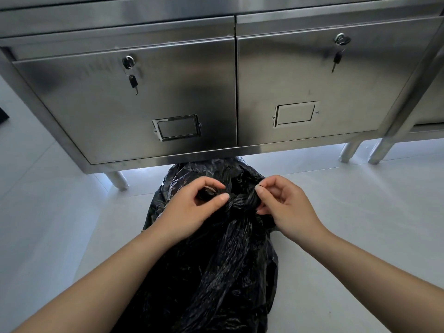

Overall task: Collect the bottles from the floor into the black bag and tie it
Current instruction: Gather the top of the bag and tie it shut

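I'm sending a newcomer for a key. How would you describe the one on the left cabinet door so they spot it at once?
Find the stainless steel cabinet behind the black bag. Its left door has a round lock near the top, above a dark-framed label holder. The black-headed key dangles from that lock, blade tilted down-right; the right door's key tilts down-left.

This is looking like a commercial kitchen or a similar workroom: a stainless steel cabinet [168,156] is standing on round metal legs [118,180] over a pale tiled floor [360,212], keys [133,81] are hanging from the locks [128,61] in its two doors [288,75], each door is carrying a framed label holder [177,127], and another steel unit [408,92] is standing just beside it
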Available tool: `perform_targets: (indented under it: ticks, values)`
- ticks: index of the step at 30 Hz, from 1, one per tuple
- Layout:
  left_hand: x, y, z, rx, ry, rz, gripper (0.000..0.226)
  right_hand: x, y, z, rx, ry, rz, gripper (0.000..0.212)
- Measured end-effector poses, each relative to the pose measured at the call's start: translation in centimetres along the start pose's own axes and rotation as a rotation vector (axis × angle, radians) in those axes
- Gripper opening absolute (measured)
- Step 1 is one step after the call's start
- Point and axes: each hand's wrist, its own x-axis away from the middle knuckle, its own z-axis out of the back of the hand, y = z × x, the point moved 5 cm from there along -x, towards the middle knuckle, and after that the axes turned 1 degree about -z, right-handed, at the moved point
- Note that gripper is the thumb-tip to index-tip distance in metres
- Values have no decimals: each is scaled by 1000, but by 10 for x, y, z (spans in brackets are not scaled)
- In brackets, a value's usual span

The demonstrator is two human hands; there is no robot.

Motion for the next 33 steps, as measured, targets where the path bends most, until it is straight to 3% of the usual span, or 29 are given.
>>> perform_targets:
  ticks: [3, 7, 13, 17, 21, 33]
  values:
    - [4, 8, -5, -135, -5, -108, 37, 0, -4, -5, -44, -30, -6, 12]
    - [6, 12, -10, -269, 65, -194, 25, 1, -9, -11, -78, -65, 7, 10]
    - [5, 8, -9, -240, 156, -139, 16, 2, -11, -9, 117, -130, 75, 14]
    - [3, 2, -14, -152, 69, -73, 12, 1, -6, -12, 262, -134, 66, 20]
    - [5, -6, -13, -122, -12, -36, 14, -3, 1, -4, 251, -116, 9, 15]
    - [3, -6, -17, -261, 82, -21, 11, 1, 6, -2, 204, -84, -25, 15]
